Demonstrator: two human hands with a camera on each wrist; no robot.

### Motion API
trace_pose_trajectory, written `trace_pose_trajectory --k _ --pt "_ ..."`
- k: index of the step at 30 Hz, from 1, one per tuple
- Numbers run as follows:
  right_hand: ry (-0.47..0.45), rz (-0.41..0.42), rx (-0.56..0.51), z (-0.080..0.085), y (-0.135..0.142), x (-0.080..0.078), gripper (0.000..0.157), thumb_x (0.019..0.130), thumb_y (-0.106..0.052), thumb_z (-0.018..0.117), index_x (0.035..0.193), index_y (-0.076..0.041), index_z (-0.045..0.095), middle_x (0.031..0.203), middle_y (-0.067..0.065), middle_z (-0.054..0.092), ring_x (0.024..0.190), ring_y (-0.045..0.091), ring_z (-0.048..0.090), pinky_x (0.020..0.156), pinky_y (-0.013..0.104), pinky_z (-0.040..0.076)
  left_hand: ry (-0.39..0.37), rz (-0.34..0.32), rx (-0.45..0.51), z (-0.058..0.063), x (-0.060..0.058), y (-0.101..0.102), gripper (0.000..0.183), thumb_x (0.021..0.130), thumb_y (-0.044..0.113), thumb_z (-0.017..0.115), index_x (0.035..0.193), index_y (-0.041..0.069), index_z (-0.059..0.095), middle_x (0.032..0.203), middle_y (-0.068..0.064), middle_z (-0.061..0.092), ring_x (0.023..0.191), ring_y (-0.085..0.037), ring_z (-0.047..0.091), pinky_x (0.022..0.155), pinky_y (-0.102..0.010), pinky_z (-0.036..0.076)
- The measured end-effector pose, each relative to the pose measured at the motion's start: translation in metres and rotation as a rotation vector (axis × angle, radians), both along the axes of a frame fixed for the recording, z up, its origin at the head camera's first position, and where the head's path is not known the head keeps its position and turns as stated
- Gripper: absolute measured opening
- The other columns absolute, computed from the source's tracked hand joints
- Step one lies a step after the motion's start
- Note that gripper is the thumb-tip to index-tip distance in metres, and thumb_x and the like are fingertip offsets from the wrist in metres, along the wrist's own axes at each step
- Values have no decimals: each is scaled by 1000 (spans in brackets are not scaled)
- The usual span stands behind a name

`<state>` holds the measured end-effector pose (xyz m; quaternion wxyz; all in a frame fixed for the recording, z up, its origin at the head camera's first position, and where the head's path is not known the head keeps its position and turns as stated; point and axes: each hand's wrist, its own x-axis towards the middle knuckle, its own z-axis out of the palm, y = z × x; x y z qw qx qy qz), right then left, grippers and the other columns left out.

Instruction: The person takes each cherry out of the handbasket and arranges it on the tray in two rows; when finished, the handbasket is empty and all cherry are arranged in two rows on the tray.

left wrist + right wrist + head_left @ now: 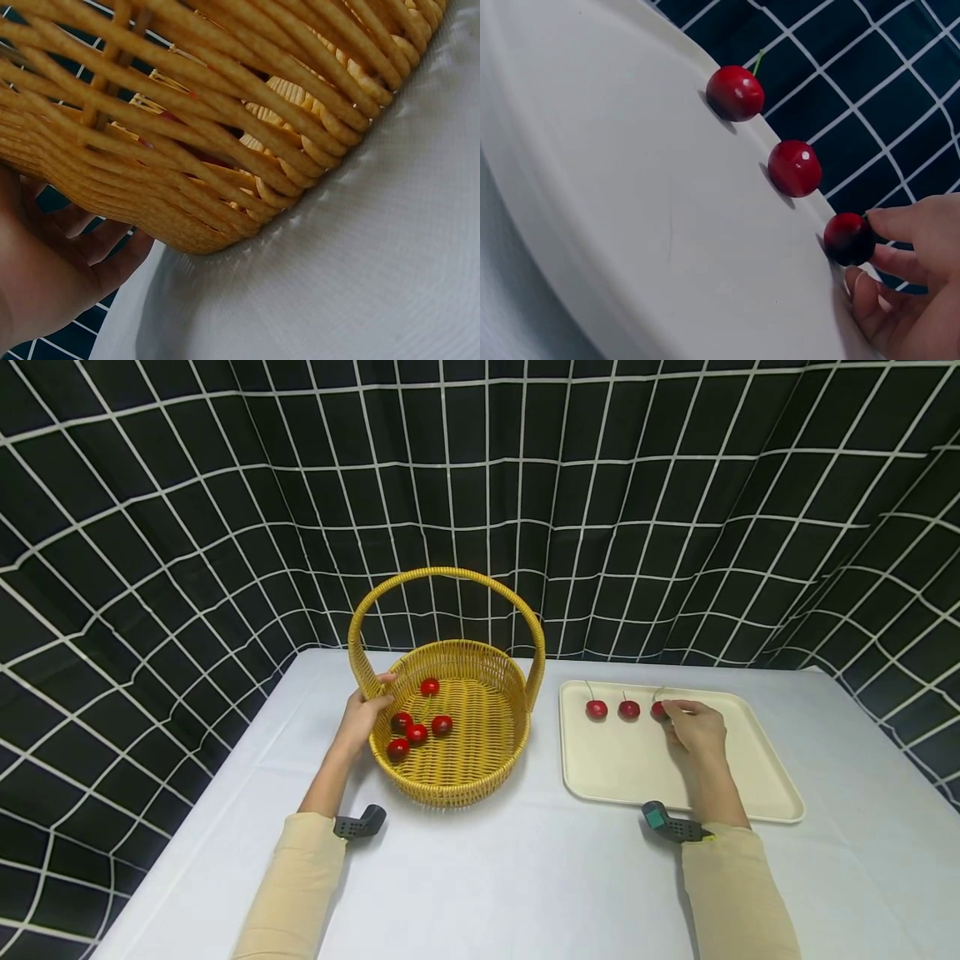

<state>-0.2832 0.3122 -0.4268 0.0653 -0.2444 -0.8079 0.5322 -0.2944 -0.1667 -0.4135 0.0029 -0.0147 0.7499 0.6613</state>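
1 cherry (659,711) sits pinched between thumb and fingertips in the right hand (697,727), its fingers narrowed around it. The fruit is near the far rim of the cream tray (615,768), rightmost in a row of 3; the hand comes to it from the right, so the cherry lies on the hand's left, the side toward the basket (450,793). Being round, it shows no clear long axis. Whether it touches the tray, I cannot tell. 2 other cherries (628,710) lie to its left on the tray, near each other but apart. Farther left, clear of the tray, the yellow wicker basket stands upright on the white surface (525,877), its handle (450,572) arching above. The left hand (363,714) grips its left side, where handle and rim meet, well apart from the pinched cherry; the right is far nearer. Inside the basket, 5 cherries (442,725) lie mostly toward the left. Behind hangs dark cloth (465,493) with white grid lines.
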Motion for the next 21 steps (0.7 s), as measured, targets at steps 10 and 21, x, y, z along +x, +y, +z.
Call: trace_pose_trajectory --k 10,21 --pt "-4 1 -15 -2 3 0 46 96 -27 53 130 4 53 65 -8 56 55 0 54 50 14 44 -7 0 3 1 1 0 45 97 7 44 141 7 43 146 -15 39 133 -30 34 109 -45 24" --pt "-14 0 -5 -3 3 -1 47 97 -29 50 131 4 52 75 -1 58 58 0 54 50 12 45 -9 4 -11 1 2 0 45 96 8 43 141 7 43 145 -17 39 133 -30 35 109 -47 24"
